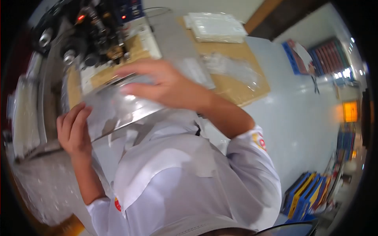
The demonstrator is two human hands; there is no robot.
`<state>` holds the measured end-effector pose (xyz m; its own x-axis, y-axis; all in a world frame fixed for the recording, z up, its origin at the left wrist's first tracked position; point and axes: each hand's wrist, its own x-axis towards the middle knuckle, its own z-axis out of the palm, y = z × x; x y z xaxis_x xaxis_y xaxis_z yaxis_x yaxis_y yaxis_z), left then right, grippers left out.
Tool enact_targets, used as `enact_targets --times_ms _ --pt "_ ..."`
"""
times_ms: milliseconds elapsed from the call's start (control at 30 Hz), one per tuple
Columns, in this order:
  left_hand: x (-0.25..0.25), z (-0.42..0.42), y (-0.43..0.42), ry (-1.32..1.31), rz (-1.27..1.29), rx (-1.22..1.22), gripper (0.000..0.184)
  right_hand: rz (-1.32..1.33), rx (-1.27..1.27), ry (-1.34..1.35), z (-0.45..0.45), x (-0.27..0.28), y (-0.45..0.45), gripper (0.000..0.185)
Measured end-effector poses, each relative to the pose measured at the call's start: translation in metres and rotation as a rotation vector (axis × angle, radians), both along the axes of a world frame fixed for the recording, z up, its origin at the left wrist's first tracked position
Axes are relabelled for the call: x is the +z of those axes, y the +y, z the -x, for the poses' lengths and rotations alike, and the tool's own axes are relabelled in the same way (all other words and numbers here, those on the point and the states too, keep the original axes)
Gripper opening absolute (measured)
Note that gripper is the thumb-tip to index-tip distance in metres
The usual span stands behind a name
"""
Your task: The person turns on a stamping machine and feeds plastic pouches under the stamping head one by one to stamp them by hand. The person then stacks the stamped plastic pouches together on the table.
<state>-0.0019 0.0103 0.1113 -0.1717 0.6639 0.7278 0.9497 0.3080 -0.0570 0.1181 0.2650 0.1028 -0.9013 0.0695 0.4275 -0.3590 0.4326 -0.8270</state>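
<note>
A shiny, see-through or silvery surface (134, 108) lies in front of my body; glare and blur hide whether it is plastic film or metal. My left hand (75, 131) is at its left end, fingers curled, and what they hold, if anything, cannot be made out. Above the surface, my right hand (155, 82) reaches in from the right, smeared by motion, with a gap between thumb and fingers and nothing visible between them. Just beyond my hands stands a dark machine (92, 35) with metal cylinders and a small red light.
Brown cardboard (252, 88) on the right carries a crumpled clear plastic bag (232, 69) and a wrapped white stack (216, 27). More stacked clear bags (25, 118) stand at the left. Blue and yellow binders (305, 194) sit lower right, near the pale floor (295, 118).
</note>
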Motion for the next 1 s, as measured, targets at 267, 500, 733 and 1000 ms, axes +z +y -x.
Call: enact_targets --times_ms 267,500,733,1000 --pt "-0.025 0.017 0.018 -0.105 -0.105 0.035 0.023 -0.028 -0.082 -0.018 -0.013 -0.017 -0.023 0.069" --pt "0.007 0.001 0.035 -0.103 -0.057 -0.039 0.031 -0.711 -0.264 -0.142 -0.039 0.007 0.025 0.048" --pt "-0.067 -0.004 0.031 -0.327 0.219 -0.137 0.028 -0.941 -0.24 0.163 -0.036 -0.082 0.056 0.04" --pt "-0.042 -0.008 0.019 -0.587 0.036 0.066 0.021 -0.589 -0.308 0.321 -0.036 -0.074 0.038 0.053"
